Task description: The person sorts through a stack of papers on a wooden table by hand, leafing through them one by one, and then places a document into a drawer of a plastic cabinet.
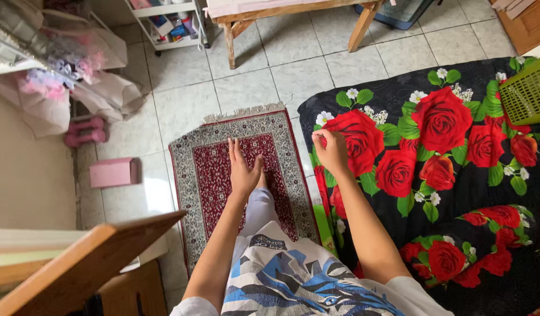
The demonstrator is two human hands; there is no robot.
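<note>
My left hand point(243, 167) hangs flat in the air over a small red patterned rug point(211, 175), fingers straight and together, holding nothing. My right hand point(331, 151) is closed on the edge of a black bedsheet with big red roses point(434, 146), pinching the fabric at the bed's near left corner. The sheet lies spread over the bed to my right. My legs in light trousers stand on the rug below.
A green plastic basket point(528, 90) sits on the bed at the far right. A pink box point(113, 172) and pink dumbbells point(86, 131) lie on the tiled floor at left. A wooden table point(293, 14) stands ahead, a white shelf cart point(173, 23) beside it, wooden furniture point(77, 263) at lower left.
</note>
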